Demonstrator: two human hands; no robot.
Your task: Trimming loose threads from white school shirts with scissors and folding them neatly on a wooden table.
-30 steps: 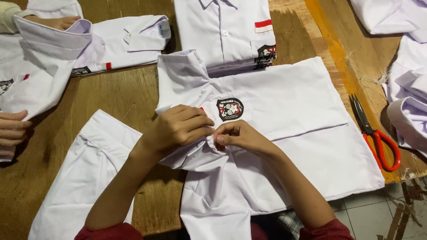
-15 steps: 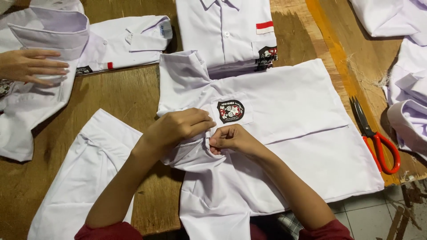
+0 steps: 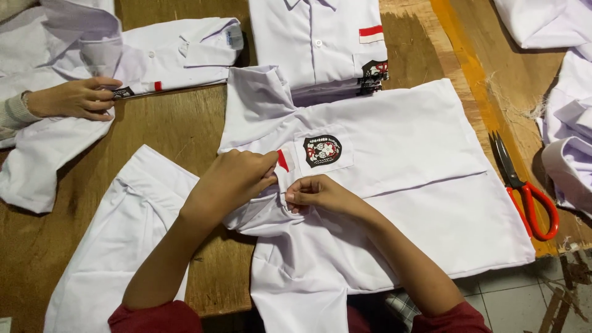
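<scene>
Where the white cotton shirt with a black crest patch (image 3: 394, 185) lies spread on the brown wooden table (image 3: 179, 129), its light, limp front edge is pinched by the left hand (image 3: 237, 179) and the right hand (image 3: 317, 194), best gripped at the hem. Five more shirts or so are counted, plus one pair of red-handled scissors (image 3: 524, 185) and one co-worker's hand (image 3: 77, 98).

Even indoor light, moderately bright; soft shadows under hands; white cloth slightly overexposed; sharp focus, mild softness at edges.
</scene>
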